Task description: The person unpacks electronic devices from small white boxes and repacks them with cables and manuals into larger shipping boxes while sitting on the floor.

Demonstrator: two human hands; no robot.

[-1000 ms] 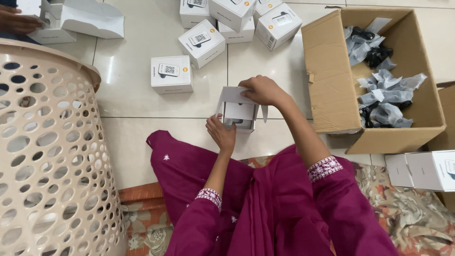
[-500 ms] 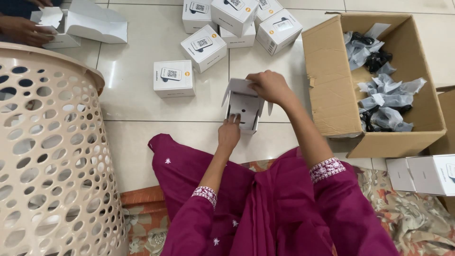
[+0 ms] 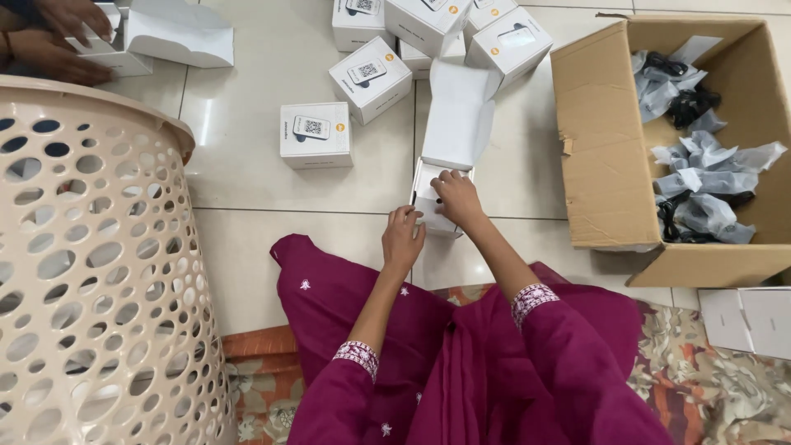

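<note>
While small white carton (image 3: 437,202) sits open on tiled floor (image 3: 272,181) just ahead of knees, lid flap (image 3: 458,115) thrown back, away from person. Right hand (image 3: 458,198) reaches into carton mouth, fingers curled inside, grip on contents hidden. Left hand (image 3: 402,237) steadies near wall, fingers bent against it. Judgement: hold base still with left, work right-hand fingers straight down, avoid creasing flap. Sealed white boxes (image 3: 315,134) lie beyond; cardboard box (image 3: 610,165) of bagged parts at right; perforated basket (image 3: 91,264) at left.
</note>
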